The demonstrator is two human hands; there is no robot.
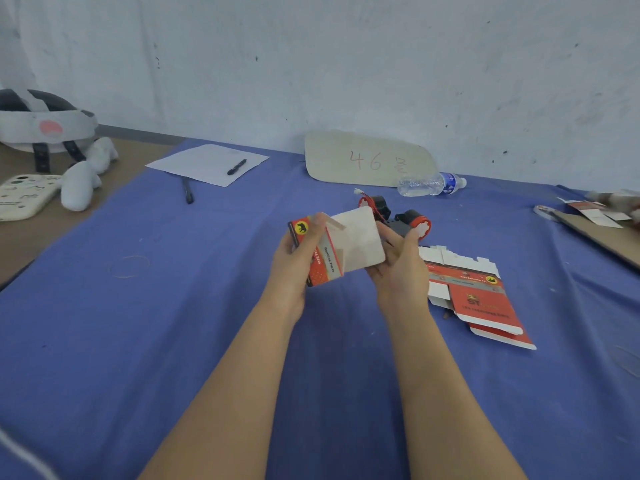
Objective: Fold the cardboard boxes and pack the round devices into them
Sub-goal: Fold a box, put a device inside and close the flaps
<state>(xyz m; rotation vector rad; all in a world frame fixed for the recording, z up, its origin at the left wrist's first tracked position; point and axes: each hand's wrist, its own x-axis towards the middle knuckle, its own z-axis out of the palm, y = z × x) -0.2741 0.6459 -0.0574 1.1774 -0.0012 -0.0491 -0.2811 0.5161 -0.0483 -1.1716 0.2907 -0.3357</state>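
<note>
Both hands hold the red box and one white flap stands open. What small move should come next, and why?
Probably the right hand should press the white flap shut on the red box, which the left hand grips. The flap stands open, and the round devices lie on the table behind, not yet packed.

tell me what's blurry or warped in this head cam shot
Head view: soft, flat light, no glare or hard shadows; the box in the left hand and right hand is fairly sharp; clutter at the far right edge is smeared; a white streak at bottom left is blurred; the wide lens stretches the corners.
</note>
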